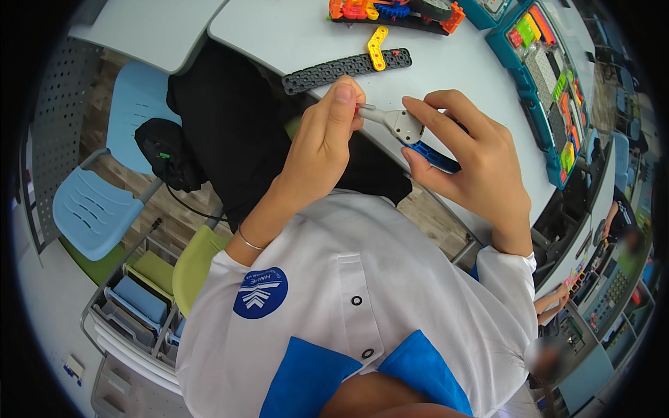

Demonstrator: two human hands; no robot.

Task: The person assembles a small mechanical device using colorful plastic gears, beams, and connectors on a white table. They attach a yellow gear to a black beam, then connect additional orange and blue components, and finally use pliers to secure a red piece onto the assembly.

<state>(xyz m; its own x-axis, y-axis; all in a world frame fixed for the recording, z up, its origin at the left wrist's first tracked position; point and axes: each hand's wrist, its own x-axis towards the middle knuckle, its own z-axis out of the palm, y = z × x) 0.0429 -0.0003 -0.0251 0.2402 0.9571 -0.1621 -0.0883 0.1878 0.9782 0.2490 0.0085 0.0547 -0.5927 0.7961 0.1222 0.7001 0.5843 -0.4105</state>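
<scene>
My right hand (481, 157) grips a pair of pliers (403, 127) with a rounded grey head and blue handles, its fingers and thumb around the handles. The narrow grey tip of the pliers points left to my left hand (322, 139). There my thumb and fingers are pinched together at the tip, with a speck of red showing beside them; what they hold is mostly hidden. Just beyond my hands, a black perforated beam (334, 72) lies on the white table (446, 76). A bent yellow connector (377, 49) sits across it, with small red pins.
At the table's far side stands an orange, blue and black construction model (397, 10). On the right lies an open teal case (524, 90) of colourful building parts. Blue chairs (97, 209) and a black bag (167, 155) are at the left. Other people work at far right.
</scene>
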